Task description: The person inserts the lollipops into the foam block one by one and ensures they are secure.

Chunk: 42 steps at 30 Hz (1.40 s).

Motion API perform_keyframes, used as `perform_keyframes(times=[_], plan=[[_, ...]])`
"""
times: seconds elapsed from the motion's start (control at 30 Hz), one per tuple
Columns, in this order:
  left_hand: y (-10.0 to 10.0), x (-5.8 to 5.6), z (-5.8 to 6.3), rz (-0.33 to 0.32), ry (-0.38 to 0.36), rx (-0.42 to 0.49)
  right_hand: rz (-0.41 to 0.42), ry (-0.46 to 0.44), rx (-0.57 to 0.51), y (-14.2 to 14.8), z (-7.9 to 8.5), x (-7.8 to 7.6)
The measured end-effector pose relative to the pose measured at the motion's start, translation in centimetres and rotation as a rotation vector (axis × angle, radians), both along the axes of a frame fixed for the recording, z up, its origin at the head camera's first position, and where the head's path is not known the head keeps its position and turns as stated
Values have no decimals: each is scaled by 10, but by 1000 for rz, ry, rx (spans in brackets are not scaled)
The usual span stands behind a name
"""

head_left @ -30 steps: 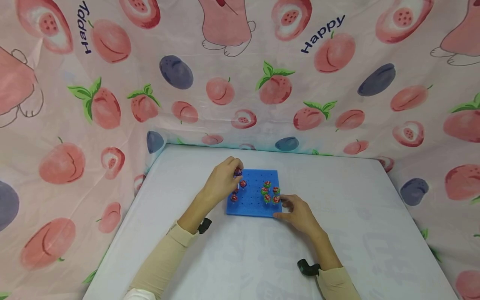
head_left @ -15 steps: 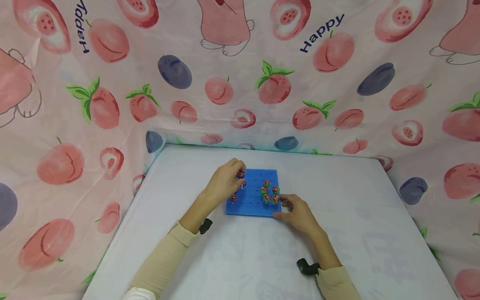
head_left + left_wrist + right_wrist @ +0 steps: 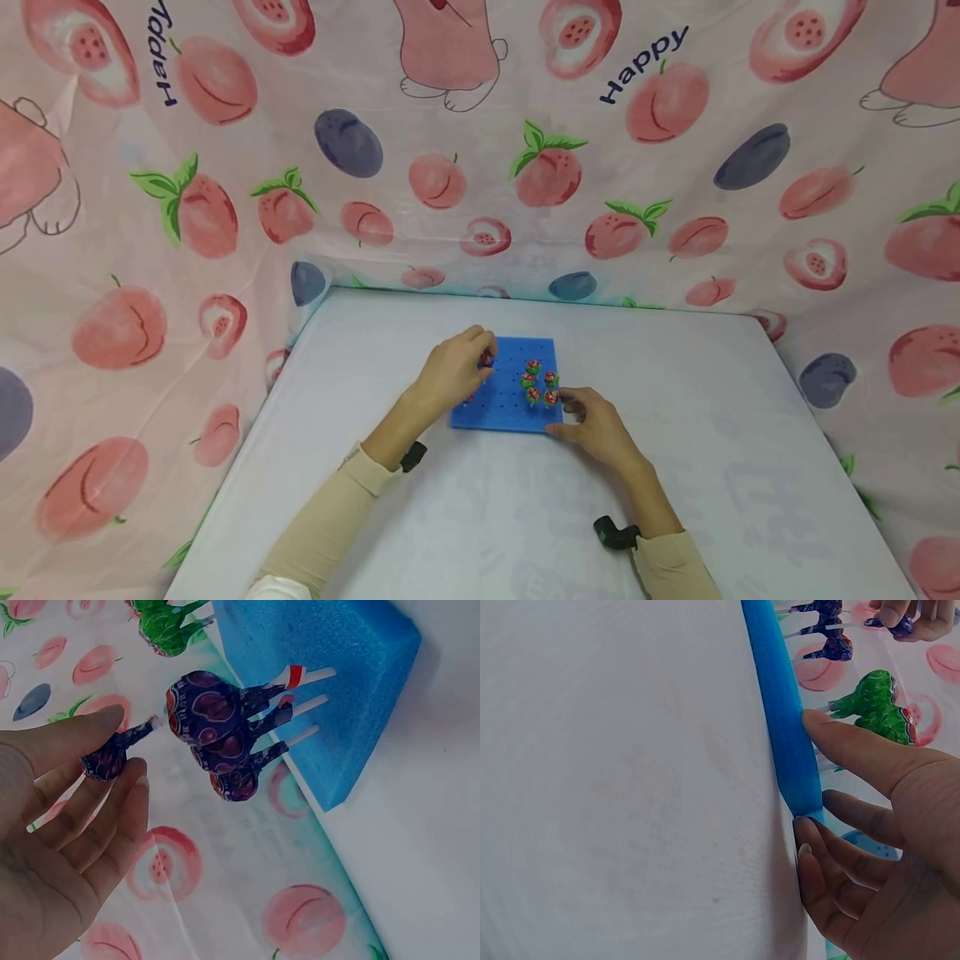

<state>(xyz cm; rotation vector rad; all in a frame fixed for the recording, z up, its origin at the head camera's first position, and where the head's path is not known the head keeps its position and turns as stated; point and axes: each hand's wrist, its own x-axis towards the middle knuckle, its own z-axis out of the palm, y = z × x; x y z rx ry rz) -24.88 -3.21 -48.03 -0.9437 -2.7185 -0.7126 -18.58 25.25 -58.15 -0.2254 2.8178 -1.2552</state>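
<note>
My left hand (image 3: 456, 364) pinches a purple-wrapped lollipop (image 3: 106, 759) by its head, between thumb and fingers, over the left part of a blue foam board (image 3: 506, 419). Its stick points toward the board. Three purple lollipops (image 3: 210, 712) stand in a row beside it, sticks in the foam; in the head view my hand mostly hides them. Toward the right side stand several green-wrapped lollipops (image 3: 533, 395). My right hand (image 3: 597, 427) holds the board's near right corner, thumb on the front edge and fingers along the right side.
Small holes dot the foam board. It lies on a table with a white cover (image 3: 480, 517). Behind and at both sides hangs a fruit-print cloth (image 3: 480, 192). A black wrist camera (image 3: 617, 534) sits on my right forearm.
My left hand has moved a little right and nearer along the board's left side, carrying the purple lollipop and covering more of the purple row. The right hand keeps its place on the corner.
</note>
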Motion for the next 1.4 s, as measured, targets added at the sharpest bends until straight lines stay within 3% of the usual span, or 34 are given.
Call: perform_keyframes(times=[0.9, 1.4], plan=[[3, 5, -20, -4, -32, -33, -11, 2, 8, -2, 1, 2], [3, 2, -29, 4, 9, -65, -6, -1, -5, -2, 1, 2]])
